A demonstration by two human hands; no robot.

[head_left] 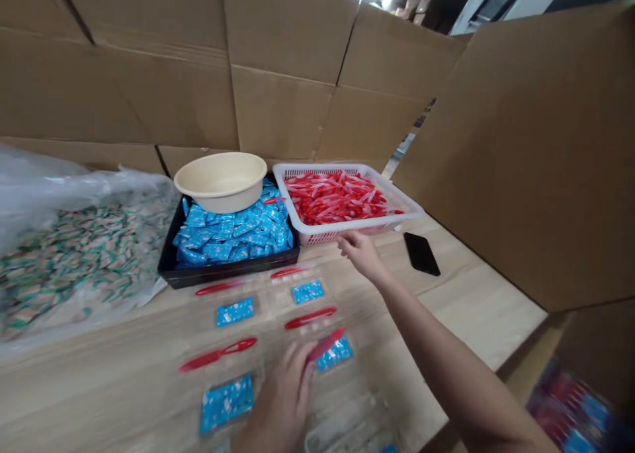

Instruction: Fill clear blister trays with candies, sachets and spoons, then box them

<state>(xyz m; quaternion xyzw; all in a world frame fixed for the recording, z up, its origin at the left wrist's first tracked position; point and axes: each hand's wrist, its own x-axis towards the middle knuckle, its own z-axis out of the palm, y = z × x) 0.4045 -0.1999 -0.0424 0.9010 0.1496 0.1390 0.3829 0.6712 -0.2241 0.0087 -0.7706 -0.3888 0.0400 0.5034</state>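
My left hand (pixel 284 400) is low at the front, fingers pinched on a red plastic piece (pixel 325 344) that lies over a blue packet (pixel 335 354). My right hand (pixel 360 251) reaches toward the front edge of the white basket (pixel 407 205) of red plastic pieces (pixel 337 198); its fingers are curled and I cannot see anything in them. Several clear trays (pixel 278 321) lie on the wooden table (pixel 471 307), each with a blue packet and a red piece. A black tray (pixel 223 271) holds many blue packets (pixel 233 231).
A cream bowl (pixel 221 180) rests on the back of the black tray. A clear bag of green and orange packets (pixel 74 248) lies at the left. A black phone (pixel 421 253) lies right of my right hand. Cardboard walls (pixel 520 149) surround the table.
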